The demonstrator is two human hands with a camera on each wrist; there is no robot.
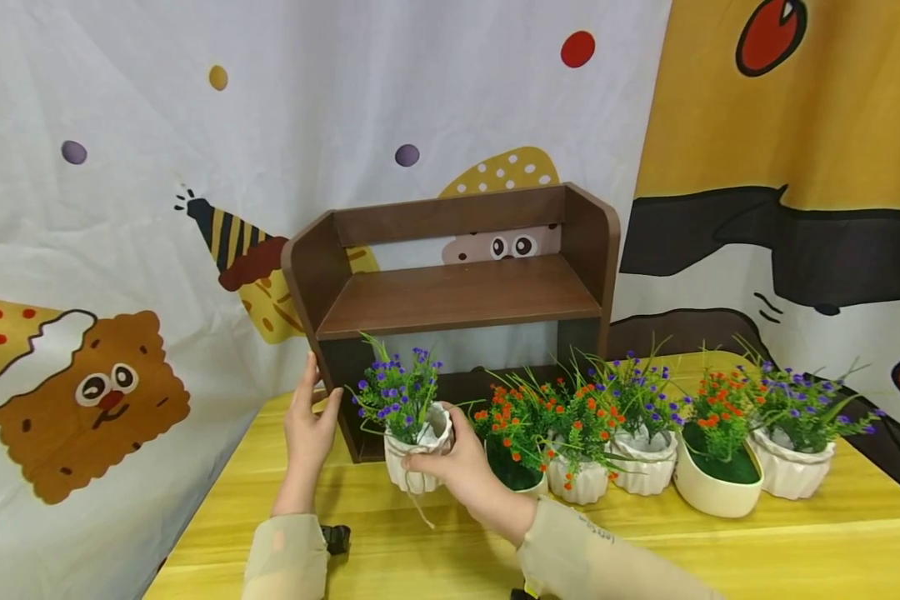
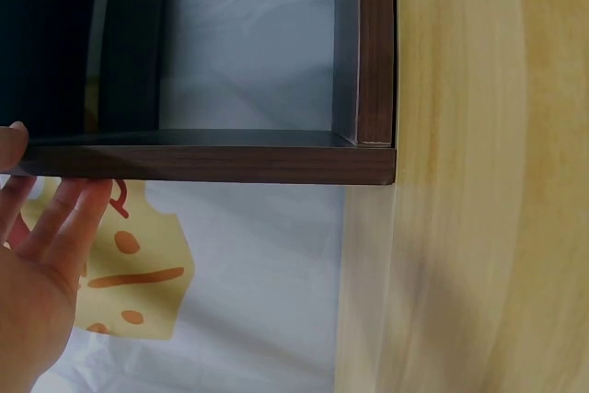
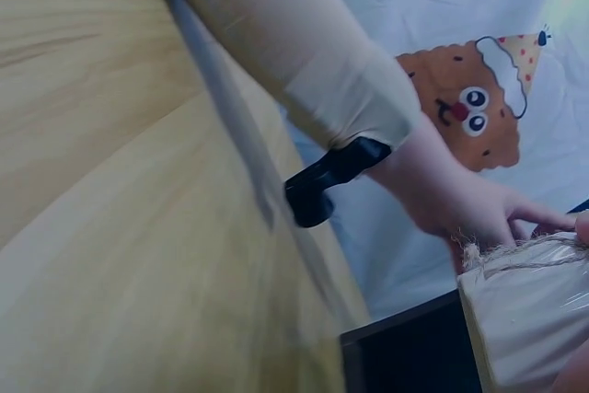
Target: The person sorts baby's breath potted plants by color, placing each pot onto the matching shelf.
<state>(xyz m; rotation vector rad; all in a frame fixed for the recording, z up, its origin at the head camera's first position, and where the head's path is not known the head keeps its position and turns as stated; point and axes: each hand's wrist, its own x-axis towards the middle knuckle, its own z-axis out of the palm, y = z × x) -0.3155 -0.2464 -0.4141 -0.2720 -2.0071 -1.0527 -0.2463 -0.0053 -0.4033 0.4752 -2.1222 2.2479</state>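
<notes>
A brown two-tier shelf (image 1: 461, 292) stands on the table. My left hand (image 1: 311, 437) is at its left side panel (image 2: 221, 163), thumb at the front edge and fingers against the outer face. In front of the lower compartment, my right hand (image 1: 468, 467) grips a white ribbed pot (image 1: 405, 471) of purple artificial flowers (image 1: 401, 387), thumb across its front. Twine circles this pot, with a loose end hanging down. The right wrist view catches part of the white pot (image 3: 529, 310) at its edge; most of the right hand is outside that view.
To the right stand several potted artificial plants, including orange flowers in a cream oval pot (image 1: 720, 487) and purple flowers in a white pot (image 1: 791, 467). A patterned cloth (image 1: 120, 233) hangs behind the wooden table (image 1: 390, 558). Black wrist mounts (image 1: 336, 539) stick out by the sleeves.
</notes>
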